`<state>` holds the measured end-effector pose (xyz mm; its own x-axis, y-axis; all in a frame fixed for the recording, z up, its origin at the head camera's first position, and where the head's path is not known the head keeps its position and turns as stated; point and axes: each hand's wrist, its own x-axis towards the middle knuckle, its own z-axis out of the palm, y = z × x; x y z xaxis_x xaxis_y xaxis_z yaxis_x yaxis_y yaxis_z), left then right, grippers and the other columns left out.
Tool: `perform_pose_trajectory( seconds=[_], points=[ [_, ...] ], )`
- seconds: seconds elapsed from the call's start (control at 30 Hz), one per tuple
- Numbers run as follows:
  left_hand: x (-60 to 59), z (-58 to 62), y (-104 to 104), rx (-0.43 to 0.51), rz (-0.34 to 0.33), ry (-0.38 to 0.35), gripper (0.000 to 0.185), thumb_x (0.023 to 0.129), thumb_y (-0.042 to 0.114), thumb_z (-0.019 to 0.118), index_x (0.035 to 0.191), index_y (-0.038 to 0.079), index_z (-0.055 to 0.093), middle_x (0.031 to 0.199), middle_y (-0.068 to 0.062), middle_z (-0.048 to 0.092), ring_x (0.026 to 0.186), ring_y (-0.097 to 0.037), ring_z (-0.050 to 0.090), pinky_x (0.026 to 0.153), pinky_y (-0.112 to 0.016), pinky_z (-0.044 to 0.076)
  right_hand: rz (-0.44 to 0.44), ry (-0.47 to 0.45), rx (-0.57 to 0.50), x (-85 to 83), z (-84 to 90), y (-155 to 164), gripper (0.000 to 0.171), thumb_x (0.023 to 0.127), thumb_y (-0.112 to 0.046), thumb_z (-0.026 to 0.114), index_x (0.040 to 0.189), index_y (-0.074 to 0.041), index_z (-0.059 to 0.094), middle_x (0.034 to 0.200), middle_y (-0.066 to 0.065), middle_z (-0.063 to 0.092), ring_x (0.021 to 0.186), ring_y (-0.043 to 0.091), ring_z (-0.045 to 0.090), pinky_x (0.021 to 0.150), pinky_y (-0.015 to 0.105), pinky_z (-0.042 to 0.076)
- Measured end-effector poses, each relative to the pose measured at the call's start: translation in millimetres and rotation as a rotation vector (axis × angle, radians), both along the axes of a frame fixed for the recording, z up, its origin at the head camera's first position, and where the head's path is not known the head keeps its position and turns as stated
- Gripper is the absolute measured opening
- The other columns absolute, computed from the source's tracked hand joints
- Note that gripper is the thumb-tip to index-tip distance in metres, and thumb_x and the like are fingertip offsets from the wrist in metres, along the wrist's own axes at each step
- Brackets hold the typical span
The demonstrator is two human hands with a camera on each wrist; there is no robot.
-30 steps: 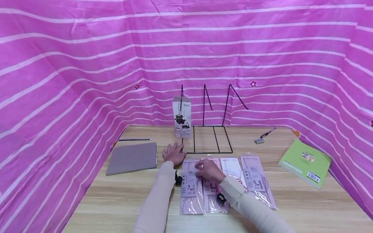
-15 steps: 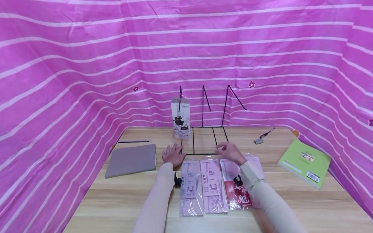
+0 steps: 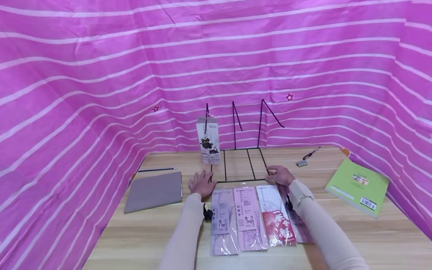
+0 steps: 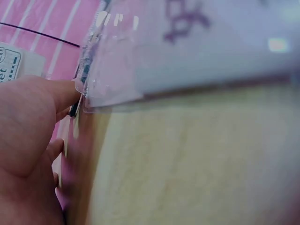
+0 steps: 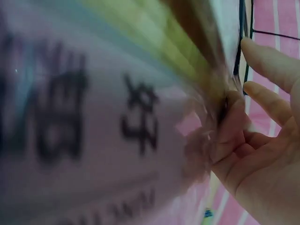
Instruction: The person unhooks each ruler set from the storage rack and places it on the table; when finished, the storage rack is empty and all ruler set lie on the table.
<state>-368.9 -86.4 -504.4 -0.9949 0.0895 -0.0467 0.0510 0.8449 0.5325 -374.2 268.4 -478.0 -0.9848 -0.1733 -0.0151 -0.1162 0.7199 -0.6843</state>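
1. Four flat ruler packets are lying side by side low in the centre of the head view on the wooden desk (image 3: pixel 371 240): a grey-carded packet (image 3: pixel 222 221), a pink-carded packet (image 3: pixel 248 219), a red-printed packet (image 3: pixel 278 221), and a fourth packet (image 3: pixel 300 228) partly hidden under the right sleeve
2. The left hand (image 3: pixel 201 183) is resting flat on the desk just above the grey-carded packet, its grip spread with straight fingers, beside the near left corner of the wire rack (image 3: pixel 239 165); the left wrist view is showing a finger against a clear packet edge
3. The right hand (image 3: pixel 280 175) is lying at the near right corner of the wire rack, above the red-printed packet; its fingers are loosely bent, and in the blurred right wrist view I cannot tell whether the grip is pinching the packet film
4. A grey folder (image 3: pixel 153 191) is lying at left, a green book (image 3: pixel 358 186) at right
5. Farther back, an upright cat-printed ruler set (image 3: pixel 209 144) is standing in the rack's left slot; a pencil (image 3: pixel 156 170) is lying beyond the folder, and a pen (image 3: pixel 311 153) with a small eraser (image 3: pixel 301 163) is lying at upper right
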Motion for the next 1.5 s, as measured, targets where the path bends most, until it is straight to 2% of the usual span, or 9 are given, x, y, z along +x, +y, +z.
perform_pose_trajectory(
  seconds=[0.2,0.33,0.43,0.53,0.67,0.77,1.07,1.3,1.5],
  points=[
    [3.7,0.5,-7.8,0.065,0.006,0.03,0.056,0.099,0.041,0.055,0.151,0.021,0.047,0.164,-0.012,0.031,0.152,-0.046,0.013,0.118,-0.069,0.001,0.025,0.006,-0.036,0.7,-6.6,-1.8,0.057,0.09,-0.017,0.075,0.137,0.007,0.055,0.12,0.037,0.064,0.105,0.043,0.067,0.1,0.056,0.049],
    [0.4,12.5,-9.9,0.232,0.048,0.086,0.05,0.1,0.035,0.059,0.146,0.018,0.053,0.151,-0.012,0.051,0.143,-0.041,0.037,0.116,-0.069,0.013,0.027,0.021,-0.046,0.7,-3.5,0.7,0.057,0.089,-0.015,0.076,0.137,0.008,0.054,0.122,0.039,0.062,0.111,0.048,0.063,0.101,0.058,0.048],
    [-4.9,30.5,-11.2,0.449,0.104,0.16,0.041,0.1,0.03,0.06,0.139,0.015,0.059,0.136,-0.011,0.062,0.128,-0.037,0.054,0.111,-0.064,0.032,0.017,0.03,-0.043,0.4,-3.1,4.1,0.057,0.089,-0.016,0.076,0.137,0.007,0.055,0.121,0.039,0.062,0.11,0.048,0.064,0.1,0.057,0.049],
    [-9.9,53.9,-13.4,0.656,0.139,0.257,0.032,0.099,0.022,0.063,0.129,0.011,0.065,0.126,-0.01,0.065,0.12,-0.031,0.057,0.104,-0.055,0.045,0.014,0.01,-0.054,0.6,-3.9,7.3,0.058,0.089,-0.017,0.076,0.138,0.006,0.055,0.124,0.039,0.06,0.112,0.048,0.063,0.1,0.056,0.049],
    [-19.2,84.8,-15.2,0.81,0.091,0.382,0.03,0.096,0.011,0.066,0.125,0.006,0.065,0.124,-0.014,0.064,0.115,-0.029,0.058,0.102,-0.045,0.047,0.013,0.004,-0.044,2.2,-3.4,11.9,0.059,0.089,-0.018,0.077,0.138,0.007,0.054,0.127,0.039,0.059,0.113,0.049,0.062,0.1,0.058,0.048],
    [-27.9,102.5,-17.7,0.877,0.034,0.419,0.035,0.094,0.006,0.068,0.128,0.004,0.064,0.126,-0.019,0.062,0.114,-0.032,0.059,0.101,-0.041,0.05,0.005,0.019,-0.036,1.8,-3.8,13.8,0.058,0.089,-0.018,0.076,0.138,0.006,0.055,0.127,0.038,0.059,0.112,0.049,0.062,0.1,0.058,0.048],
    [-44.8,117.8,-28.1,0.956,-0.02,0.291,0.042,0.092,0.007,0.071,0.133,0.016,0.065,0.132,-0.013,0.06,0.116,-0.027,0.057,0.105,-0.052,0.048,-0.006,0.019,-0.074,-4.1,-8.7,7.8,0.057,0.087,-0.017,0.078,0.136,0.005,0.057,0.123,0.038,0.062,0.109,0.046,0.063,0.099,0.057,0.048],
    [-52.2,119.3,-25.0,1.125,-0.027,0.227,0.041,0.091,-0.003,0.068,0.131,0.003,0.064,0.123,-0.015,0.061,0.112,-0.019,0.056,0.11,-0.053,0.043,0.0,0.04,-0.054,-4.4,-10.9,7.4,0.056,0.087,-0.018,0.079,0.134,0.005,0.059,0.122,0.036,0.063,0.106,0.043,0.064,0.097,0.056,0.05],
    [-52.1,119.5,-25.6,1.097,-0.006,0.213,0.041,0.091,-0.002,0.068,0.132,0.004,0.064,0.131,-0.02,0.063,0.117,-0.022,0.059,0.111,-0.042,0.043,-0.001,0.043,-0.051,-0.7,-6.3,7.4,0.057,0.087,-0.017,0.079,0.134,0.006,0.058,0.119,0.037,0.064,0.107,0.046,0.064,0.097,0.057,0.05]
  ],
)
